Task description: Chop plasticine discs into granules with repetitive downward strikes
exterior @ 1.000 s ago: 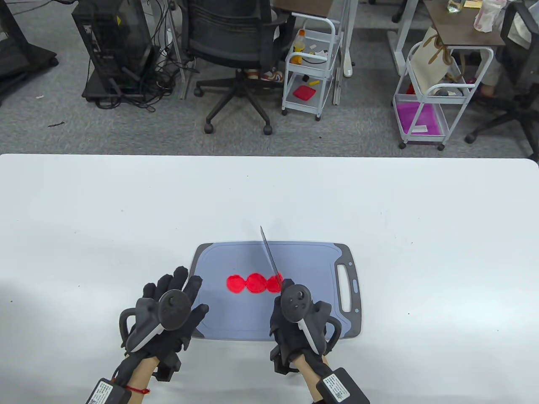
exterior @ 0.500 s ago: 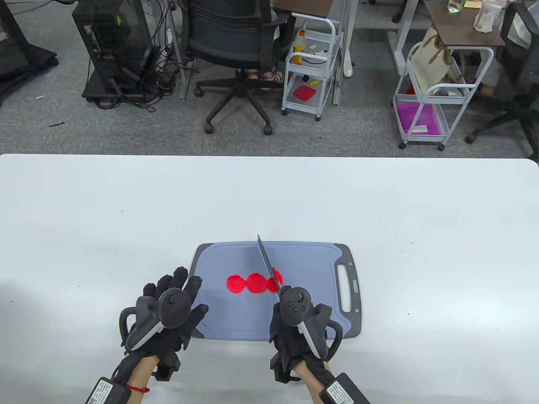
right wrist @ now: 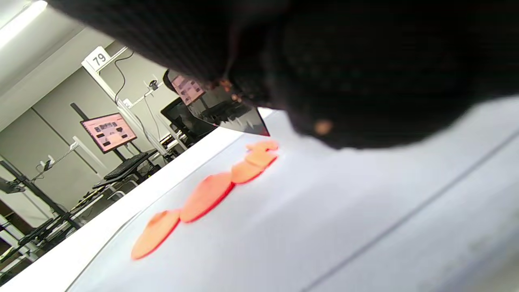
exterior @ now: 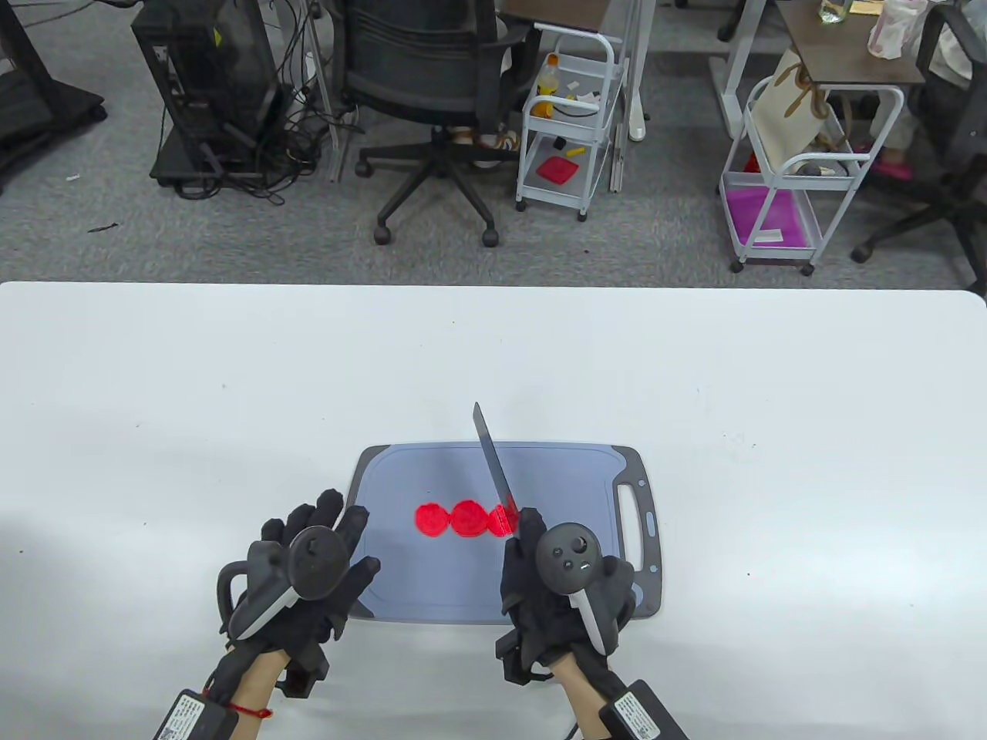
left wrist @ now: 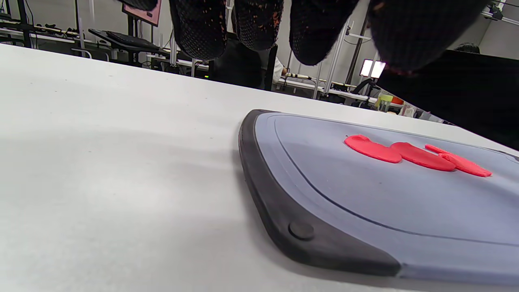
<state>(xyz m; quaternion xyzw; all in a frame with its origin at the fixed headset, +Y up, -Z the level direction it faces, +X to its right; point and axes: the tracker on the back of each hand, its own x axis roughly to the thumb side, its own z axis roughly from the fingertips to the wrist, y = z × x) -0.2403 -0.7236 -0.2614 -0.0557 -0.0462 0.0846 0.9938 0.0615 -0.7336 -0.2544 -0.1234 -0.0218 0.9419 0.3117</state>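
Three flat red plasticine discs (exterior: pixel 451 519) lie in a row on a grey-blue cutting board (exterior: pixel 555 478); they also show in the left wrist view (left wrist: pixel 405 153) and the right wrist view (right wrist: pixel 206 194). The rightmost disc (exterior: pixel 503 518) is cut into strips. My right hand (exterior: pixel 551 590) grips a knife (exterior: pixel 493 462) by its handle, the blade raised above the rightmost disc and pointing away from me. My left hand (exterior: pixel 308 570) rests flat with fingers spread on the board's near left corner, holding nothing.
The board sits on a white table (exterior: pixel 231 401) near its front edge, its handle slot (exterior: pixel 630 524) on the right. Office chairs and white carts (exterior: pixel 567 116) stand on the floor beyond the table.
The knife came down onto the rightmost disc, then rose again, and the right hand shifted a little to the right. The left hand has stayed still.
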